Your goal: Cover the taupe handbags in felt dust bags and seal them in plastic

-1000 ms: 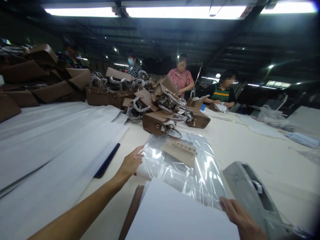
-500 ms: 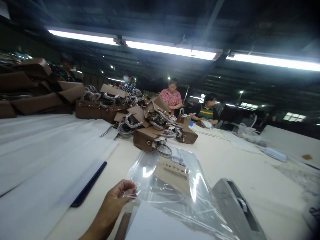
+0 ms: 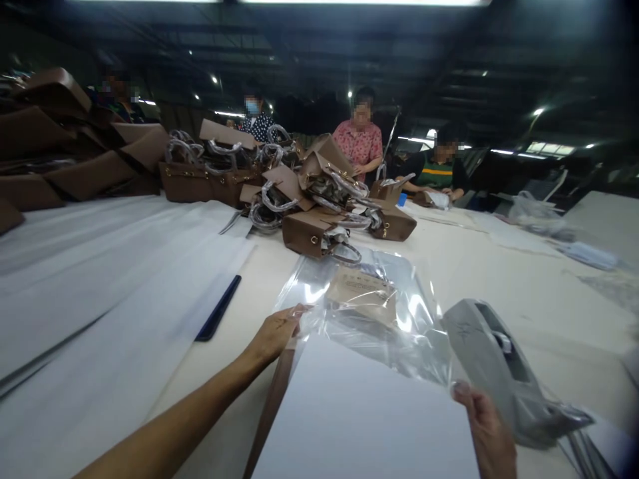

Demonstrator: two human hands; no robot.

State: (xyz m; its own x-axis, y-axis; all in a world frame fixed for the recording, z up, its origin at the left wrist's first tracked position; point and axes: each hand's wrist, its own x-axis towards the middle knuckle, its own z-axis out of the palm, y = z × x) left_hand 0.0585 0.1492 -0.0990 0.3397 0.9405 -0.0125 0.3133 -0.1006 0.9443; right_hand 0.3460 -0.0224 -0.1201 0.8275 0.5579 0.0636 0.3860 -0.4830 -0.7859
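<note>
A clear plastic bag (image 3: 419, 339) lies flat on the table, a tan printed paper (image 3: 362, 293) showing through it. My left hand (image 3: 282, 329) pinches the left edge of the bag's near end. At the right edge, my right hand (image 3: 482, 412) is closed on the white sheet and the plastic beside it. The large white sheet (image 3: 364, 419) reaches up to the bag's near end, and a brown piece (image 3: 272, 412) shows along its left side.
Brown handbags (image 3: 304, 236) with wrapped handles are piled beyond the bag. A dark blue strip (image 3: 219, 309) lies left, near white sheets (image 3: 114, 266). A grey device (image 3: 492, 366) stands right. Several people are across the table.
My right hand has come into view at the right edge. My left hand has moved forward and right along the bag, and the white sheet has moved up toward it. The view has tilted down.
</note>
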